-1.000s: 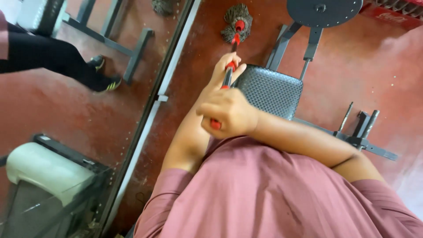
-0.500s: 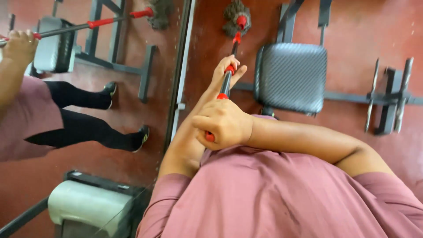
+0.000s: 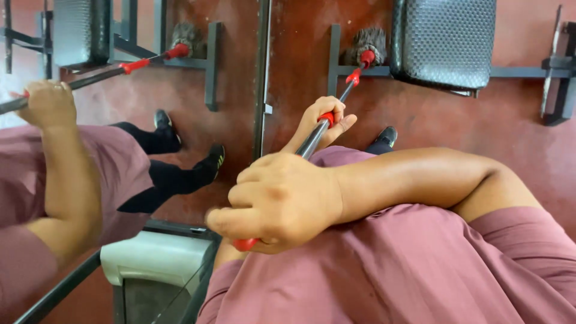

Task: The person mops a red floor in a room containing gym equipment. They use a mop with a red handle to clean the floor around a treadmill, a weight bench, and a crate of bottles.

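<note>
Red-brown flooring (image 3: 432, 126) fills the view, with a wall mirror (image 3: 120, 180) on the left doubling the scene and the dark steel frame of gym equipment running across the top. A black padded seat (image 3: 444, 42) with a dimpled cover sits at upper right, and a pale cushioned pad (image 3: 156, 258) shows low in the reflection.

Both hands are clamped on one long mop handle (image 3: 312, 141) — a thin dark pole with red grip sections. The right hand (image 3: 279, 201) is wrapped in a full fist around the near end, just above the red end cap, close to the maroon shirt (image 3: 390, 270). The left hand (image 3: 324, 123) grips further down the pole at a red collar, fingers curled, thumb out to the side. From there the pole slopes away to the shaggy grey mop head (image 3: 367, 41), which rests on the floor beside the seat's frame.

By its looks the pole is light and stiff, probably hollow metal, and smooth where bare — the red sections are likely the surer holds. The mop head looks soft and floppy, so it would drag rather than slide.
</note>
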